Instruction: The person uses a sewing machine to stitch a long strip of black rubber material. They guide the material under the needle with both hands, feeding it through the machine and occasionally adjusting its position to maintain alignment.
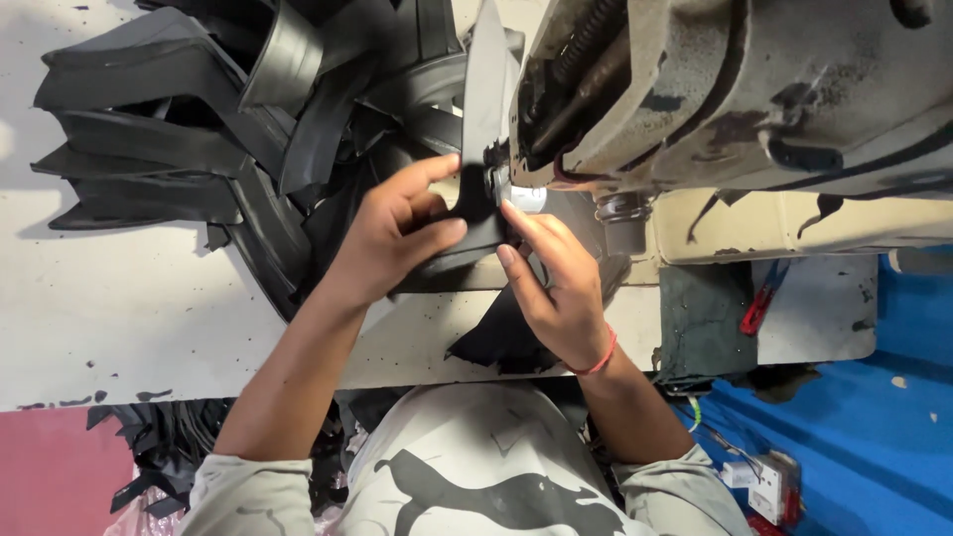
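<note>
Two hands pinch one black strip at the sewing machine. Left hand fingers curl closed around the strip's lower part; right hand fingertips press together on its edge, just beside the needle area. Black pieces pile beyond the left fingers.

A black leather-like piece, long and narrow, is lying flat just left of the sewing machine, one end rising upward against it, the near end widening.
</note>
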